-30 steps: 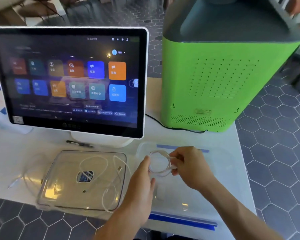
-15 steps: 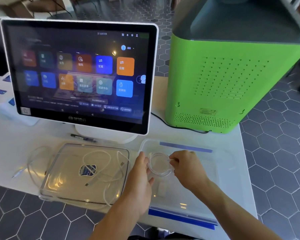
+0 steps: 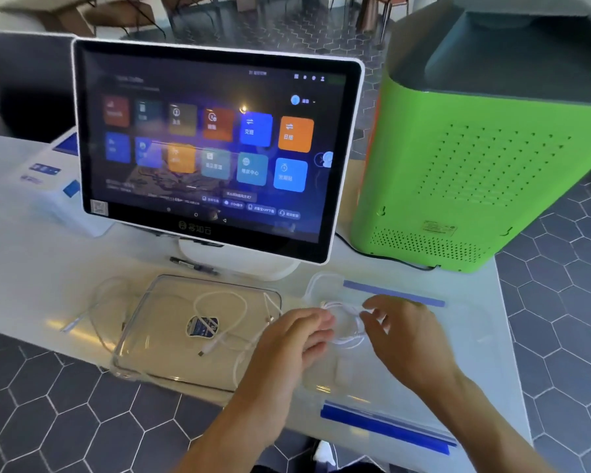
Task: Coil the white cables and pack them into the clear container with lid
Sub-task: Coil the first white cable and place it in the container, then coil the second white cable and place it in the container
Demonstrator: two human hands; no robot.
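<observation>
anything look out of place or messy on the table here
Yes: a loose white cable sprawls uncoiled across the upside-down clear lid, trailing off its left edge onto the table. The lid itself overhangs the table's front edge.

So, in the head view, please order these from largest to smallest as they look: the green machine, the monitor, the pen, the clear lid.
1. Monitor and green machine: alike in apparent size, and the machine is cut off at the frame edge, so I do not rank them.
2. Clear lid.
3. Pen, the smallest.
</observation>
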